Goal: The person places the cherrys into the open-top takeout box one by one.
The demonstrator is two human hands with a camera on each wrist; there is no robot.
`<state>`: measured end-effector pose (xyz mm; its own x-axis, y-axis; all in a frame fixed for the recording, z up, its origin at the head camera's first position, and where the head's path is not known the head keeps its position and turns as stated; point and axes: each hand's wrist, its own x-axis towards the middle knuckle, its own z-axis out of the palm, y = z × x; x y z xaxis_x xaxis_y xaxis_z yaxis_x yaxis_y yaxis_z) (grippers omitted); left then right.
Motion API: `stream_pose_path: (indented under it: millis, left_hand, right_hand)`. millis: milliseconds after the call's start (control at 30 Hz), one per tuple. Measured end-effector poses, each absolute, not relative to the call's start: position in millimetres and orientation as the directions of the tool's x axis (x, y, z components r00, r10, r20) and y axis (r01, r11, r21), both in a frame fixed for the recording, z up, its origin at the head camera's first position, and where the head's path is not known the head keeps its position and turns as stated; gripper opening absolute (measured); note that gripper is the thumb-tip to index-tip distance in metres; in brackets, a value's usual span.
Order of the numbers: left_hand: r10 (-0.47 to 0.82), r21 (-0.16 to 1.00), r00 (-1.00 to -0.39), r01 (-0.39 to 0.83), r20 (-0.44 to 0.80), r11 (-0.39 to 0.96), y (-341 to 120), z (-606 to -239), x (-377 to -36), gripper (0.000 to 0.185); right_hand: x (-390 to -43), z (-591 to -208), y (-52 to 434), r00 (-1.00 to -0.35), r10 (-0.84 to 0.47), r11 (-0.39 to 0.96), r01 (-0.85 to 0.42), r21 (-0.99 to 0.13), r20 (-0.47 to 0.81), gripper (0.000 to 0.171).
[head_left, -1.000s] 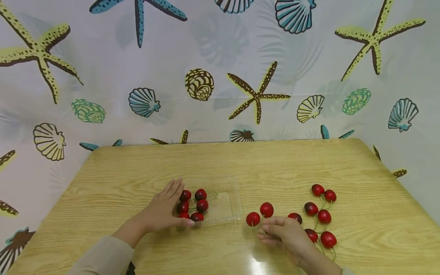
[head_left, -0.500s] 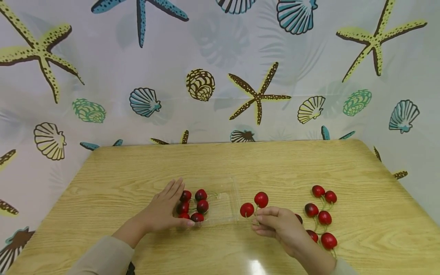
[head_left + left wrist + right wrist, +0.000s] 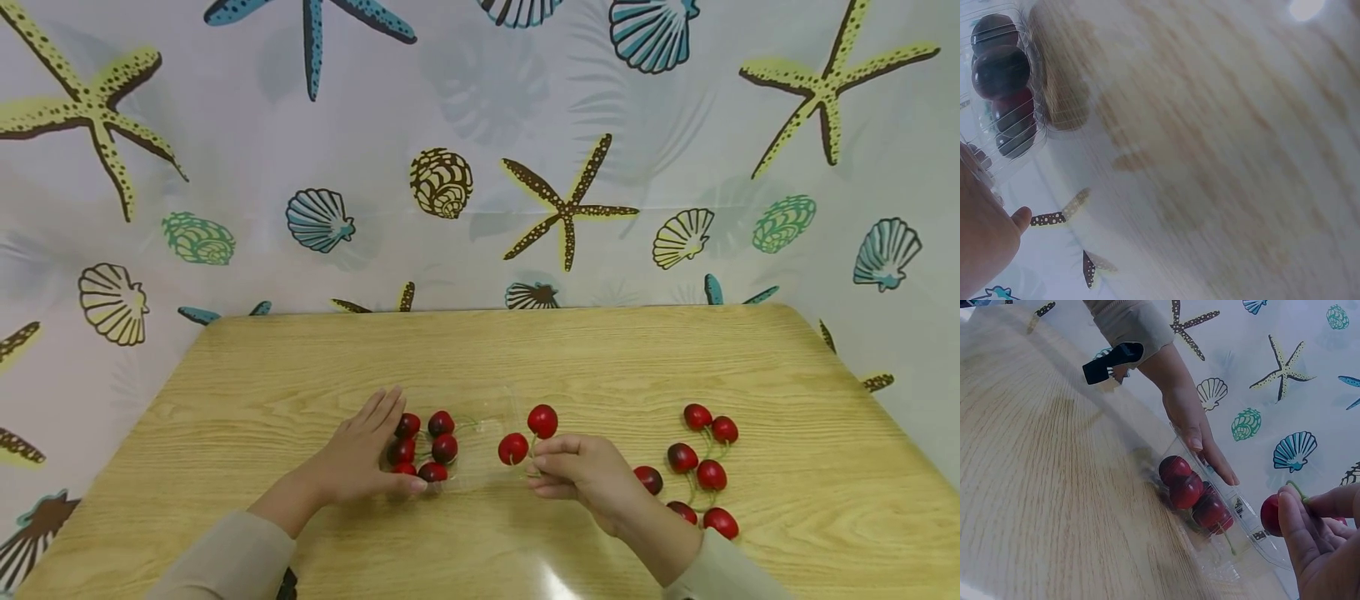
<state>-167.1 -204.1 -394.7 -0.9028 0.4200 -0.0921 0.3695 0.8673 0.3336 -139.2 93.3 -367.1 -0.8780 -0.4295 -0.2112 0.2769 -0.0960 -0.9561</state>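
Observation:
A clear plastic box (image 3: 482, 457) stands mid-table, with several dark red cherries (image 3: 444, 448) in its left part. My left hand (image 3: 352, 462) rests against the box's left end, fingers straight and thumb along the near side. In the right wrist view, that left hand (image 3: 1188, 412) lies at the box's far side. Between thumb and fingers, my right hand (image 3: 588, 471) pinches the green stems of a pair of red cherries (image 3: 542, 421). This pair hangs in the air by the box's right end. The right wrist view shows one held cherry (image 3: 1270, 515) well; the other is mostly hidden.
Several loose cherries (image 3: 712, 475) with stems lie on the wooden table (image 3: 600, 358), right of my right hand. One more cherry (image 3: 648, 479) lies close to the right wrist. A cloth with shells and starfish (image 3: 360, 108) hangs behind the table.
My right hand has moved left and slightly away from me, carrying the cherry pair from beside the box to its right end. The left hand and box have stayed in place.

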Motion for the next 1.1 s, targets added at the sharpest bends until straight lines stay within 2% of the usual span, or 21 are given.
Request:
stream_pose_path:
  millis: [167, 1100]
  left_hand:
    - [0.42, 0.339, -0.903, 0.367, -0.093, 0.866, -204, -395, -168, 0.109]
    - [0.418, 0.338, -0.904, 0.365, -0.094, 0.867, -204, -396, -168, 0.111]
  right_hand:
    - [-144, -367, 85, -0.871, -0.447, -0.058, 0.259, -0.964, -0.206, 0.024]
    - [-177, -365, 53, -0.85, -0.447, 0.167, 0.226, -0.96, -0.278, 0.017]
